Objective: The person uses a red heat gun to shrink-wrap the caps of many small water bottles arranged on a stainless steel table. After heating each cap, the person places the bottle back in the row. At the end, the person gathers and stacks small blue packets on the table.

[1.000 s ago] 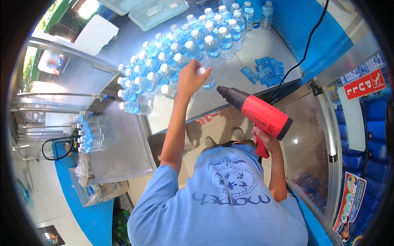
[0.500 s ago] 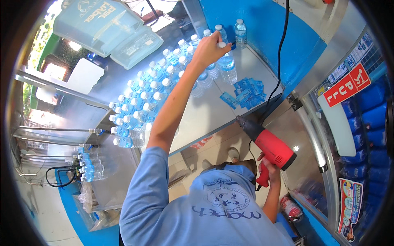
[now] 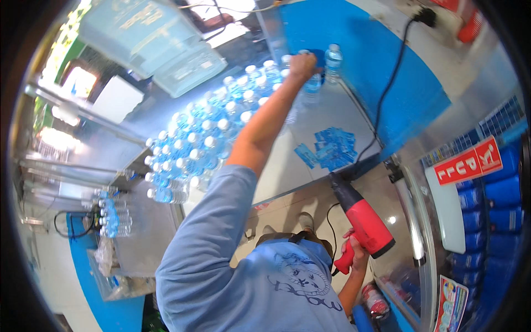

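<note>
My left hand (image 3: pixel 303 66) reaches over the far side of the table, its fingers closed round the top of a clear water bottle (image 3: pixel 312 91) with a blue label. The bottle stands upright, its cap hidden by the hand. One bottle (image 3: pixel 333 62) stands just right of it, and a dense group of similar white-capped bottles (image 3: pixel 210 143) fills the table to its left. My right hand (image 3: pixel 354 253) grips the handle of a red and black heat gun (image 3: pixel 366 224), its nozzle near the table's front edge. A loose pile of blue label sleeves (image 3: pixel 335 147) lies nearby.
A black cord (image 3: pixel 395 82) hangs from a plug and runs over the table's right edge. Right of me is a glass-door cooler (image 3: pixel 415 221). Translucent blue tubs (image 3: pixel 188 66) stand at the back left, and more bottles (image 3: pixel 115 218) stand at metal taps on the left.
My left hand has pushed the bottle farther back, towards the bottles along the blue wall. My right hand still holds the heat gun, and the whole view has shifted slightly.
</note>
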The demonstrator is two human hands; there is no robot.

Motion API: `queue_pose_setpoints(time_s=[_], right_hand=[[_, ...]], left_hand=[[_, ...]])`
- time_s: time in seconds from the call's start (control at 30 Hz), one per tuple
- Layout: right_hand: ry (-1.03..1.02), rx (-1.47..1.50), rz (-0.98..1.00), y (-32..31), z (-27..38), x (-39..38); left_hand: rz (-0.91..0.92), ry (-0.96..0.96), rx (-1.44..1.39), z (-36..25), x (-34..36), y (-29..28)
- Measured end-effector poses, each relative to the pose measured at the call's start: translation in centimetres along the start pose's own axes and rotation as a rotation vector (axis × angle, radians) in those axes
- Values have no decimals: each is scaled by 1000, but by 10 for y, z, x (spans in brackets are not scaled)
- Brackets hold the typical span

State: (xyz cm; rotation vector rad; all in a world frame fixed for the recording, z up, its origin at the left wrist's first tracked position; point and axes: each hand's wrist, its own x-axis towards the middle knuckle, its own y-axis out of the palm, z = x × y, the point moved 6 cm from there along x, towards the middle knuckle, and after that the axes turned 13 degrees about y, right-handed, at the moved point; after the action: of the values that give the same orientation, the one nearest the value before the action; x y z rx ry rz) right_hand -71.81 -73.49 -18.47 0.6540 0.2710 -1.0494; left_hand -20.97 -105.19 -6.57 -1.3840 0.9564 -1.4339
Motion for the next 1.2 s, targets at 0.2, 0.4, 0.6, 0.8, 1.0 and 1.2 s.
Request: queue_pose_setpoints(time_s=[0.2, 0.4, 0.6, 0.8, 1.0, 1.2], right_hand=[[41, -7, 83, 5, -4, 15], [1, -89, 151, 21, -8, 14], [13, -142, 201, 49, -28, 3], [126, -186, 290, 93, -40, 0], [159, -247, 419, 142, -43, -12], [183, -259, 441, 161, -51, -23]], left_hand=[[44, -119, 98, -12, -28, -2], [-636, 99, -288, -59, -198, -189], [-478, -511, -798, -14, -465, -253], [-418, -438, -687, 3, -554, -181], [-428, -481, -995, 22, -563, -116], [-414, -475, -670, 28, -558, -106]])
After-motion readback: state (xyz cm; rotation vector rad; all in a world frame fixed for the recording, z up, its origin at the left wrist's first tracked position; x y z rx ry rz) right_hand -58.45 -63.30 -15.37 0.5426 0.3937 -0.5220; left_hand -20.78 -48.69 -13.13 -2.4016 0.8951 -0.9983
